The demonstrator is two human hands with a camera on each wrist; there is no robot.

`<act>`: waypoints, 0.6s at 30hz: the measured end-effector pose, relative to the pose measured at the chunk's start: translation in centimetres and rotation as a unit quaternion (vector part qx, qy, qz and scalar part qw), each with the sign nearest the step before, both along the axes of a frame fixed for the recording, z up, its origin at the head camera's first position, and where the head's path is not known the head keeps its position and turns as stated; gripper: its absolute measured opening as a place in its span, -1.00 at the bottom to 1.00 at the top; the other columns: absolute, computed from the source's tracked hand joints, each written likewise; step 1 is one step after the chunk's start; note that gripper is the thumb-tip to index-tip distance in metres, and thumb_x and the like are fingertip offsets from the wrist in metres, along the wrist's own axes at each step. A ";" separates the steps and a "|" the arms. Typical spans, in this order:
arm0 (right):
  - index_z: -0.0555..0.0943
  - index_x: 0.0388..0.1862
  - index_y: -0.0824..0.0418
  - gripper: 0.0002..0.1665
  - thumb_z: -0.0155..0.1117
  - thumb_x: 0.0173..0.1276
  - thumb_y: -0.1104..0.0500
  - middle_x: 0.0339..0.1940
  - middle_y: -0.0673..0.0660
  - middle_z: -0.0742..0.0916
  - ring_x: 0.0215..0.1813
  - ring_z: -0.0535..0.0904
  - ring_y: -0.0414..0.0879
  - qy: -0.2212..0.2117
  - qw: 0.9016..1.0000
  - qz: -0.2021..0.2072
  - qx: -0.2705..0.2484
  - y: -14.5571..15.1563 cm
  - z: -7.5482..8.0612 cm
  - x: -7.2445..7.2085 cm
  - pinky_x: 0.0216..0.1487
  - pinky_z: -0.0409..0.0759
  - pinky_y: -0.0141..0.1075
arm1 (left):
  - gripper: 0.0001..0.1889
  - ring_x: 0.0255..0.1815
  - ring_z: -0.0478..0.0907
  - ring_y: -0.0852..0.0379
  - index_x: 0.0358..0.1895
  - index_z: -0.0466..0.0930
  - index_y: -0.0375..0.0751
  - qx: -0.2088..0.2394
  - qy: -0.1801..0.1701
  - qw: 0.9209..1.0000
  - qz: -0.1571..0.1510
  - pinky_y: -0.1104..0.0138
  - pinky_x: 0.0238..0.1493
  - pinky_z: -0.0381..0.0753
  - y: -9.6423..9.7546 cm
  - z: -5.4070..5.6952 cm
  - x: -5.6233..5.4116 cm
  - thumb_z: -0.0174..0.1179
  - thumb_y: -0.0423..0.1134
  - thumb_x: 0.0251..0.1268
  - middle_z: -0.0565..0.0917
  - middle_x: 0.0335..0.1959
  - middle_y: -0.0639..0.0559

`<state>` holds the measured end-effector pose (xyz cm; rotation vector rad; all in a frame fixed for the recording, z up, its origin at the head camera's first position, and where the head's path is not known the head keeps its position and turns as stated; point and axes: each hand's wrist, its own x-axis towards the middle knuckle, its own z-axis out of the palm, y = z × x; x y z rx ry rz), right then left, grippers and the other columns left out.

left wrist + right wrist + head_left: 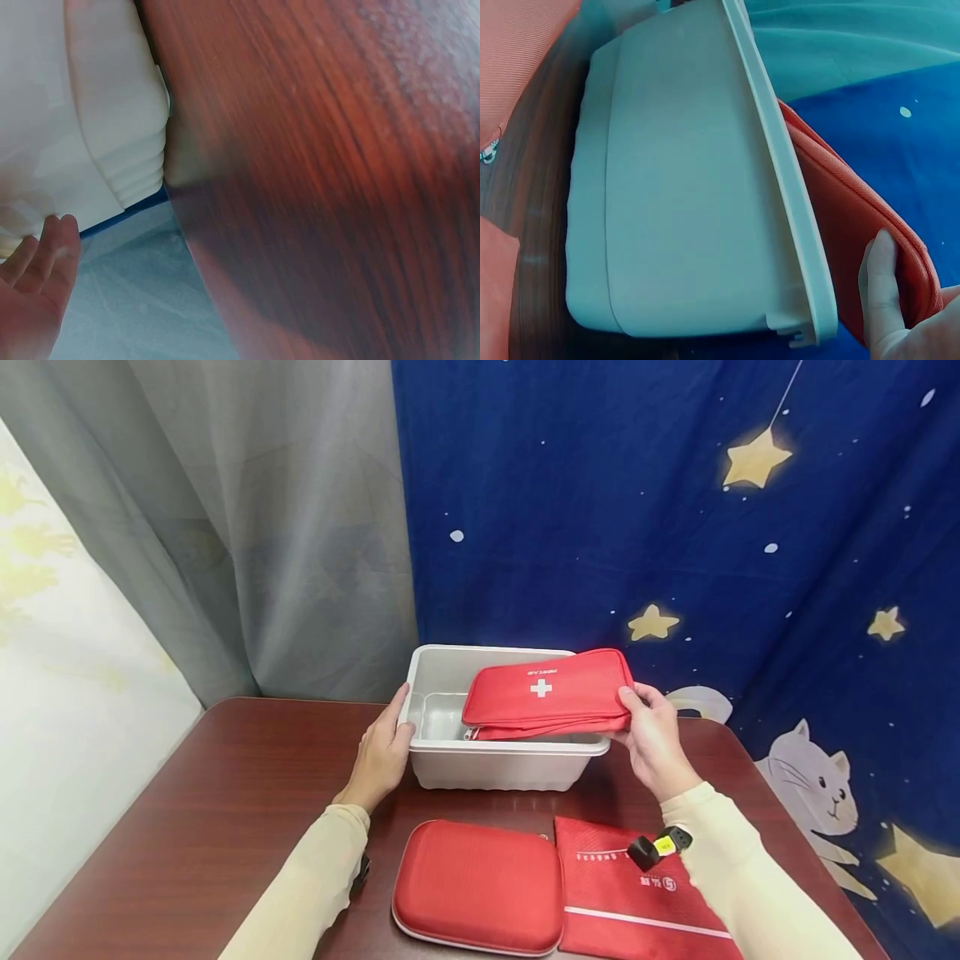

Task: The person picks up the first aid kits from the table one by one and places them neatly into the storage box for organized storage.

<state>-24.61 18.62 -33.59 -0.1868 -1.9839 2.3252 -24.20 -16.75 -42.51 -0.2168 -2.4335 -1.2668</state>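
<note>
Much hidden: inside of pale bin (pixel 498 770), under red pouch (pixel 570 697) pinched by right hand (pixel 652 739); against left wall, left hand (pixel 381 752) with nearly straight fingers; cut off nearside, red folder (pixel 622 889).

Beyond your right grip (pixel 651 735) hangs a blue curtain (pixel 525 485) with stars (pixel 757 458); beyond your left grip (pixel 381 752), a gray curtain (pixel 315 543). Nearer you than both, a red case (pixel 480 885) and flat red pouch (pixel 615 887) lie on the brown counter (pixel 187 827). Farther left, a pale surface (pixel 60 710), perhaps wall.
</note>
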 end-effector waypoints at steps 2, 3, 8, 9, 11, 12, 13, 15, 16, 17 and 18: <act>0.17 0.43 0.37 -0.46 -0.07 0.60 0.16 0.19 0.26 0.47 -0.12 0.66 -0.21 -0.001 1.000 0.002 0.002 -0.4 -0.1 0.0 -0.02 0.65 -0.17 | -0.36 0.43 0.33 -0.10 0.57 0.15 0.00 0.000 0.000 1.000 -0.002 -0.11 0.38 0.28 0.0 0.0 0.0 -0.12 -0.23 0.42 0.33 0.48 -0.14; 0.17 0.42 0.38 -0.47 -0.07 0.60 0.17 0.19 0.27 0.47 -0.12 0.67 -0.21 -0.001 1.000 0.003 0.001 -0.6 -0.2 0.0 -0.03 0.66 -0.16 | -0.36 0.43 0.33 -0.10 0.57 0.15 -0.01 0.000 -0.001 1.000 -0.002 -0.10 0.38 0.28 0.1 0.1 0.0 -0.11 -0.23 0.42 0.33 0.48 -0.14; 0.22 0.36 0.38 -0.53 -0.06 0.60 0.19 0.10 0.26 0.52 -0.19 0.69 -0.21 -0.002 1.000 0.007 -0.011 -1.8 -0.5 -0.2 -0.12 0.70 -0.18 | -0.37 0.44 0.32 -0.11 0.57 0.14 -0.01 0.000 -0.004 1.000 -0.001 -0.11 0.39 0.27 0.1 0.1 0.1 -0.11 -0.23 0.43 0.32 0.48 -0.14; 0.23 0.35 0.37 -0.54 -0.05 0.59 0.19 0.07 0.25 0.52 -0.20 0.69 -0.21 -0.003 1.000 0.007 -0.011 -2.0 -0.5 -0.2 -0.14 0.70 -0.20 | -0.37 0.44 0.31 -0.12 0.57 0.14 -0.01 0.000 -0.005 1.000 -0.001 -0.12 0.39 0.27 0.1 0.1 0.1 -0.11 -0.23 0.43 0.32 0.49 -0.14; 0.24 0.35 0.37 -0.54 -0.05 0.59 0.19 0.04 0.24 0.53 -0.22 0.69 -0.21 -0.004 1.000 0.010 -0.007 -2.5 -0.5 -0.2 -0.16 0.71 -0.22 | -0.37 0.45 0.31 -0.11 0.57 0.14 0.00 0.000 -0.006 1.000 -0.001 -0.12 0.39 0.27 0.1 0.1 0.1 -0.12 -0.22 0.43 0.32 0.49 -0.13; 0.24 0.35 0.36 -0.54 -0.04 0.59 0.19 0.04 0.24 0.54 -0.22 0.69 -0.20 -0.005 1.000 0.010 -0.005 -2.7 -0.5 -0.3 -0.16 0.71 -0.22 | -0.37 0.45 0.31 -0.11 0.57 0.14 0.00 0.000 -0.006 1.000 -0.001 -0.12 0.39 0.27 0.1 0.1 0.1 -0.12 -0.22 0.43 0.32 0.49 -0.13; 0.25 0.35 0.36 -0.54 -0.04 0.59 0.19 0.05 0.24 0.54 -0.21 0.69 -0.19 -0.007 1.000 0.012 -0.003 -2.9 -0.5 -0.3 -0.15 0.71 -0.21 | -0.37 0.45 0.31 -0.11 0.57 0.14 0.00 0.000 -0.006 1.000 -0.002 -0.12 0.39 0.26 0.1 0.1 0.1 -0.12 -0.22 0.43 0.32 0.49 -0.13; 0.24 0.37 0.35 -0.53 -0.05 0.59 0.18 0.09 0.26 0.53 -0.19 0.68 -0.18 -0.011 1.000 0.016 0.001 -3.3 -0.5 -0.3 -0.10 0.69 -0.17 | -0.37 0.45 0.31 -0.10 0.57 0.15 0.01 0.001 -0.006 1.000 -0.001 -0.11 0.39 0.26 0.1 0.1 0.0 -0.12 -0.22 0.44 0.32 0.49 -0.12; 0.23 0.38 0.35 -0.52 -0.05 0.60 0.18 0.12 0.28 0.52 -0.17 0.68 -0.18 -0.012 1.000 0.018 0.001 -3.5 -0.5 -0.3 -0.06 0.68 -0.14 | -0.37 0.45 0.31 -0.09 0.57 0.15 0.01 0.001 -0.005 1.000 -0.001 -0.11 0.39 0.26 0.1 0.0 0.0 -0.12 -0.22 0.44 0.33 0.49 -0.12; 0.23 0.38 0.35 -0.52 -0.05 0.60 0.18 0.15 0.30 0.52 -0.15 0.69 -0.17 -0.014 1.000 0.018 0.001 -3.6 -0.5 -0.4 -0.03 0.66 -0.11 | -0.38 0.45 0.31 -0.09 0.57 0.15 0.01 0.001 -0.005 1.000 -0.001 -0.11 0.39 0.27 0.0 0.0 0.0 -0.12 -0.21 0.44 0.32 0.49 -0.12; 0.22 0.39 0.35 -0.51 -0.05 0.60 0.17 0.18 0.32 0.51 -0.14 0.69 -0.16 -0.015 1.000 0.020 0.000 -3.8 -0.5 -0.4 0.00 0.63 -0.08 | -0.38 0.45 0.31 -0.09 0.57 0.15 0.01 0.001 -0.004 1.000 -0.001 -0.11 0.39 0.27 0.0 0.0 0.0 -0.12 -0.21 0.44 0.33 0.49 -0.12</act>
